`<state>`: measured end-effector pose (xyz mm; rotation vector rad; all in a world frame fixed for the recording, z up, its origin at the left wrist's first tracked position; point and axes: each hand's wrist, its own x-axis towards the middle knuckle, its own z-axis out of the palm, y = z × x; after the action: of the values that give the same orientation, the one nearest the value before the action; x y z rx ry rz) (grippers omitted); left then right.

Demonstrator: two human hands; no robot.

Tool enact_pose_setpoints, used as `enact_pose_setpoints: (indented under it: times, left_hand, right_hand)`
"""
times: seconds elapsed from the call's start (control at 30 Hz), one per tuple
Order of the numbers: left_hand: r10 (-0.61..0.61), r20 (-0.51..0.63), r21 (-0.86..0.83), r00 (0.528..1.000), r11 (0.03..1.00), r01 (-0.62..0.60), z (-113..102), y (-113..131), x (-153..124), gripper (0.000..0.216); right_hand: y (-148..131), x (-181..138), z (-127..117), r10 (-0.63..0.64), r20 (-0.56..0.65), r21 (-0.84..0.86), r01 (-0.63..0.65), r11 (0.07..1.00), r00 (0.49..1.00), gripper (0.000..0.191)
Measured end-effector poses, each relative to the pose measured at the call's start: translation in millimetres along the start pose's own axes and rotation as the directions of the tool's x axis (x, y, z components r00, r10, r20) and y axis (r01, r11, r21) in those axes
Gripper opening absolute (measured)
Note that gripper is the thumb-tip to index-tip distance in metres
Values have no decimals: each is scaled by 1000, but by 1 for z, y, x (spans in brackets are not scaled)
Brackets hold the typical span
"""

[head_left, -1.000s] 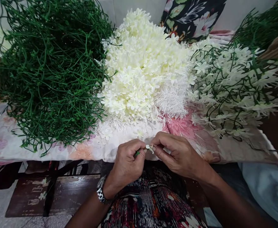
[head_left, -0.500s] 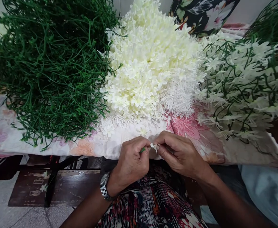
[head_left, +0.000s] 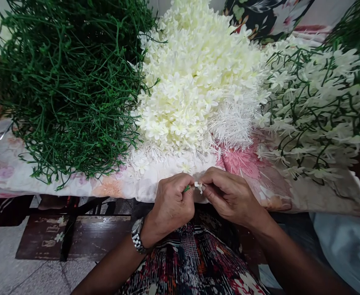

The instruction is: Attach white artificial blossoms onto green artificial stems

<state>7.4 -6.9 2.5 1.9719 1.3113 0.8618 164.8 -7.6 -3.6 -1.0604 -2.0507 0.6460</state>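
Note:
My left hand (head_left: 175,200) is closed in a pinch, a bit of green plastic stem (head_left: 186,188) showing at its thumb. Opposite it, my right hand (head_left: 229,196) pinches a small white artificial flower (head_left: 198,187) at its edge. The two hands meet just over the front edge of the cloth-covered table. Beyond them rises a heap of cream artificial flower heads (head_left: 186,86). To the left lies a big pile of green plastic stems (head_left: 66,90). Fingers partly hide where stem and flower meet.
Stems with white flowers fitted (head_left: 327,98) lie at the right. A bunch of thin white stamens (head_left: 235,123) sits by the cream heap. The floral cloth (head_left: 112,186) covers the table. Below left is a dark wooden plank (head_left: 100,235) with a few loose blossoms.
Both hands keep their pinch at nearly the same place, and the small white flower has turned slightly between them. The whole view has shifted a little.

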Motion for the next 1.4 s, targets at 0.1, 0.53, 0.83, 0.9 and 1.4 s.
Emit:
enact_pose_setpoints:
  times: [0.1,0.53,0.83,0.9,1.4]
  left_hand:
    - [-42,35,-71,999,997,44,-2,0,1,19]
    - [-170,114,-353,979,914,200,-12,3,2,15]
    - [-154,125,-307,980,933,186,-10,0,0,16]
    - [-153,119,-290,981,939,182,-9,0,0,16]
    - [-157,60,-239,986,957,167,-6,-1,2,18]
  right_hand:
    - [-1,0,1,-12,-18,-24,11,1000,1000,12]
    - [-10,-5,-12,-3,-1,-77,3,997,1000,56]
    - [-10,1,-7,-48,-66,-39,45,998,997,13]
    - [-10,2,-6,-53,-65,-52,50,997,996,12]
    - [-2,4,6,-91,-47,-57,88,994,995,14]
